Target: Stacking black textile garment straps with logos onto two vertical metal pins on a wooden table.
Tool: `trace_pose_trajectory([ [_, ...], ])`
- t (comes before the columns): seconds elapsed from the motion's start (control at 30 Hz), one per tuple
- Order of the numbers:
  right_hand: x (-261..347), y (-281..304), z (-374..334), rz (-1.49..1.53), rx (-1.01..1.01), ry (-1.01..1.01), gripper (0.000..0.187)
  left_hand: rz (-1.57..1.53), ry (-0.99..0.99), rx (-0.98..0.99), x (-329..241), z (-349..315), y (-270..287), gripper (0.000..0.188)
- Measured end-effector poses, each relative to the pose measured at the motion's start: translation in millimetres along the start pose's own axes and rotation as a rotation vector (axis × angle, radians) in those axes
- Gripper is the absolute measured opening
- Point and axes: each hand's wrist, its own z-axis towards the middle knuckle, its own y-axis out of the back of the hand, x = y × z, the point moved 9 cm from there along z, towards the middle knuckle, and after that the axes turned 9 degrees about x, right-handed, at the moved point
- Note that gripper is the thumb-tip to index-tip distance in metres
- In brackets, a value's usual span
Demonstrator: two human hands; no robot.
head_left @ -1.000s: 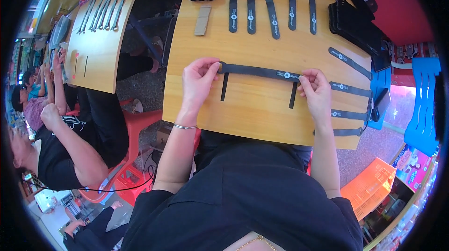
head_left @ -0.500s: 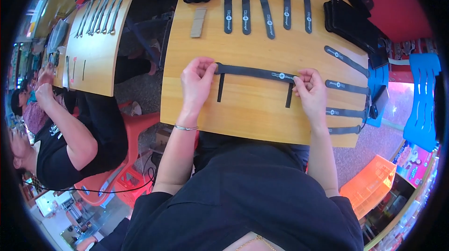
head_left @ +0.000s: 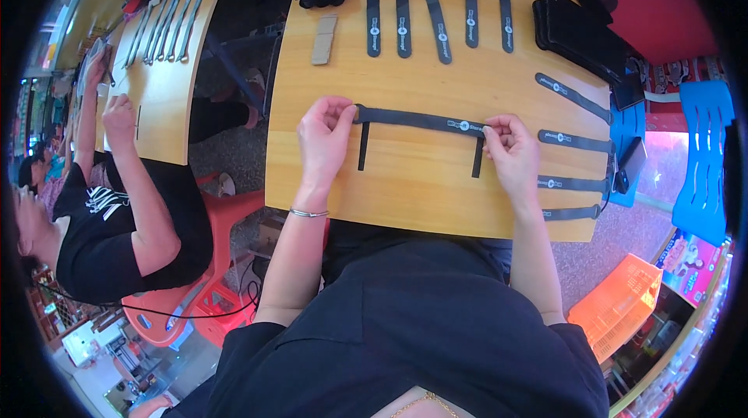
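Well apart over the table (head_left: pixel 413 200), both hands (head_left: pixel 322 134) pinch a dark strap (head_left: pixel 413 119).

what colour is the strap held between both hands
The strap is dark grey with white print; head view shows it.

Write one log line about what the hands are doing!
Left hand: pinches strap, left end | Right hand: pinches strap, right end | Other straps: lying on table

Strap (head_left: pixel 417 119) between left hand (head_left: pixel 326 140) and right hand (head_left: pixel 510 151): dark grey, white print toward right hand; bench (head_left: pixel 421 200) beneath both, tan woodgrain; cardboard piece (head_left: pixel 324 40) beyond left hand, pale brown; bracelet (head_left: pixel 309 214) behind left hand, silver; basket (head_left: pixel 615 309) down-right of right hand, orange
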Motion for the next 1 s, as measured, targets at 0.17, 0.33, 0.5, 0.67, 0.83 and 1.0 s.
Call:
trace_pose_trajectory([
  [0.17,1.9,-0.6,-1.1,-0.047,-0.019,0.010,0.009,0.043,-0.010,-0.008,0.2,-0.6,1.1,0.006],
  [0.33,3.2,2.1,-2.5,-0.113,-0.063,0.029,0.009,0.065,-0.029,-0.012,-4.3,-0.6,-0.1,0.006],
  [0.5,6.3,1.3,-2.9,-0.159,-0.076,0.057,0.009,0.072,-0.037,-0.024,-4.6,-0.6,0.9,0.006],
  [0.67,15.3,0.6,-5.4,-0.271,-0.104,0.112,0.010,0.068,-0.016,-0.032,-1.3,0.3,0.7,0.006],
  [0.83,12.0,1.5,-5.1,-0.293,-0.116,0.124,0.011,0.081,-0.027,-0.039,-1.4,-0.3,0.5,0.007],
  [1.0,14.0,0.9,-5.2,-0.305,-0.118,0.110,0.011,0.100,-0.037,-0.040,-3.4,-0.7,0.5,0.007],
])
